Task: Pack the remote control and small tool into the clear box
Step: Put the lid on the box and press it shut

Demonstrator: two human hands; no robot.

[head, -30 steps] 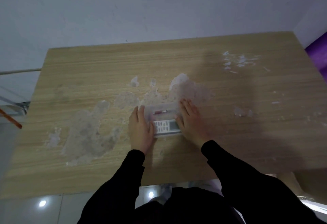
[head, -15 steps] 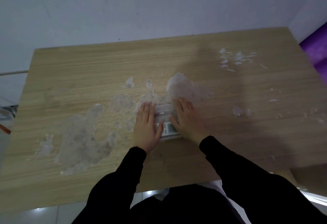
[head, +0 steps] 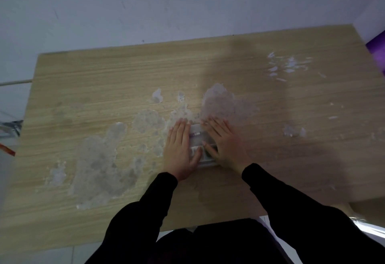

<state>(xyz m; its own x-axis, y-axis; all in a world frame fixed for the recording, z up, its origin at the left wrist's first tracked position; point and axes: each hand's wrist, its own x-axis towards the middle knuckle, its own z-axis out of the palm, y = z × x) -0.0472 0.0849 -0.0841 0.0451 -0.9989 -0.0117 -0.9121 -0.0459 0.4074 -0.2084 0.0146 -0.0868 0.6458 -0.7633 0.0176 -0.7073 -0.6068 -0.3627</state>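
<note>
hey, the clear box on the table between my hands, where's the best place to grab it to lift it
Probably by its two long sides, coming in from left and right. The clear box lies flat on the table, long axis running away from you, and your left hand and right hand already flank those sides, thumbs resting across the top.

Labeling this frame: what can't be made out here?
- Head view: clear box, sides covered by left hand and right hand; lid closure unclear.
- Remote control: buttons blurred, thumbs across it.
- Small tool: too small to identify.
- Each hand's grip: palms hide it.
</note>
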